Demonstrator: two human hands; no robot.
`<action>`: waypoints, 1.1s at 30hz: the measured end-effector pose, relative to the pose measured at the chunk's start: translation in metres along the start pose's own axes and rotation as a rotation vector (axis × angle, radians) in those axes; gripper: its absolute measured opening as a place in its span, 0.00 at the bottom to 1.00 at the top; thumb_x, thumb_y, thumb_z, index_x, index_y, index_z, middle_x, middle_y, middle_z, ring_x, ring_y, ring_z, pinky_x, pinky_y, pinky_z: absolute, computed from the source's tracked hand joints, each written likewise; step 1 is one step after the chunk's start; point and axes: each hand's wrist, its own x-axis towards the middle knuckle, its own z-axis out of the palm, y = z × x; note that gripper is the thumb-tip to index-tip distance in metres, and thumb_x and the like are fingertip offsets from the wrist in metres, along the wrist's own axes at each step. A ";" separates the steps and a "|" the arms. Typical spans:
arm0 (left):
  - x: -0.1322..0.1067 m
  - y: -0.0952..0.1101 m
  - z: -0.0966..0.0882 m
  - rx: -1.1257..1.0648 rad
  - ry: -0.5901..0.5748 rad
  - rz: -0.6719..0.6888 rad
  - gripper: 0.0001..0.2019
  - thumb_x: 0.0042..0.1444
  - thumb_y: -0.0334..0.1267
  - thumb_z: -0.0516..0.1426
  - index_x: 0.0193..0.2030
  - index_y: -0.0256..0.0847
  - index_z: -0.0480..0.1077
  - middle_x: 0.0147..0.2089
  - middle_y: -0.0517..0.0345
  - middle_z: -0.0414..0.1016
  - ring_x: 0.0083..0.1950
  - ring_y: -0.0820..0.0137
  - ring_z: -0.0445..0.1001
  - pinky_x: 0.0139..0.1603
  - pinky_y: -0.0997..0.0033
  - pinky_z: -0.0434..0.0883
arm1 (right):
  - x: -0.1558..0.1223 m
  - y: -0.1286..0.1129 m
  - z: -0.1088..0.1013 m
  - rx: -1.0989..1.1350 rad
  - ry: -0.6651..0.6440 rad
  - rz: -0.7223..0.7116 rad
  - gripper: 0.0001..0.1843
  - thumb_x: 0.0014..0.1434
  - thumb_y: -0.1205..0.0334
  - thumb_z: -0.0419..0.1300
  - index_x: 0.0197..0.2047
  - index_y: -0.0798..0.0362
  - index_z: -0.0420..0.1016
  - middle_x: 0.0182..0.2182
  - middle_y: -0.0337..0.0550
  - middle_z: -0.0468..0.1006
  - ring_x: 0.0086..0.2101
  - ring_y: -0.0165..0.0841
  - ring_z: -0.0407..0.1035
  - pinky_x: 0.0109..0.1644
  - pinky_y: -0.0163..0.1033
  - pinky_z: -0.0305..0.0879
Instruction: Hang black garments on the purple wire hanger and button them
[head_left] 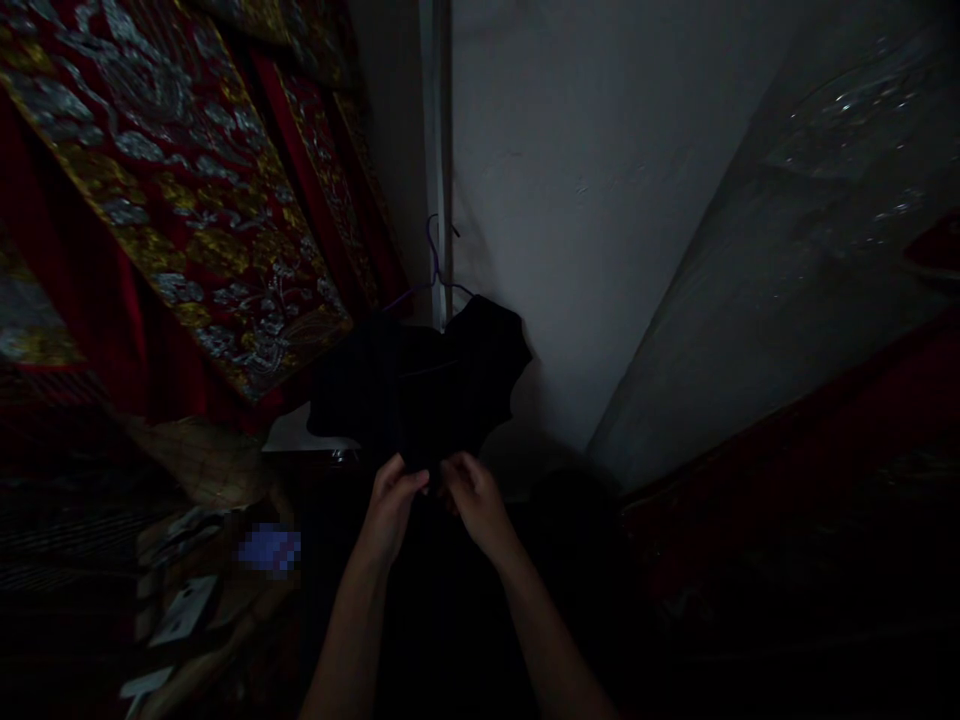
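A dark garment (pixel 427 390) with a scalloped collar or shoulder edge hangs on a thin wire hanger (pixel 437 262) in front of me. Both hands are close together at its front, a little below the collar. My left hand (pixel 394 495) pinches the dark cloth between thumb and fingers. Just to its right, my right hand (pixel 471 495) is also closed on the cloth, with its fingertips partly hidden. Too little light falls here to tell whether a button or other fastening lies between the fingers.
Red cloth with gold and silver embroidery (pixel 187 200) hangs at the left. A narrow pale pole (pixel 436 130) stands upright behind the hanger, against a grey wall (pixel 585 200). Clear plastic sheeting (pixel 825 180) is at the right. A pale flat object (pixel 184 610) lies at lower left.
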 end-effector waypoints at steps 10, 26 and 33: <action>-0.004 0.009 0.016 0.028 0.018 0.025 0.13 0.51 0.45 0.67 0.39 0.40 0.75 0.34 0.59 0.75 0.34 0.72 0.71 0.36 0.75 0.68 | -0.007 -0.005 -0.003 0.092 -0.108 -0.039 0.17 0.63 0.45 0.55 0.35 0.51 0.65 0.25 0.36 0.73 0.20 0.26 0.62 0.24 0.32 0.58; 0.000 -0.073 0.002 0.578 0.206 0.267 0.13 0.56 0.46 0.60 0.42 0.39 0.73 0.40 0.52 0.78 0.44 0.60 0.76 0.49 0.62 0.71 | -0.007 0.001 -0.003 -0.003 -0.068 0.062 0.17 0.59 0.50 0.52 0.27 0.53 0.71 0.14 0.34 0.67 0.17 0.26 0.60 0.23 0.32 0.54; 0.007 -0.067 -0.002 0.761 0.076 0.401 0.07 0.63 0.39 0.55 0.38 0.40 0.72 0.36 0.55 0.75 0.40 0.65 0.75 0.44 0.67 0.69 | 0.021 -0.026 -0.019 0.198 0.083 0.144 0.18 0.51 0.46 0.57 0.26 0.54 0.71 0.13 0.35 0.69 0.13 0.24 0.59 0.17 0.29 0.48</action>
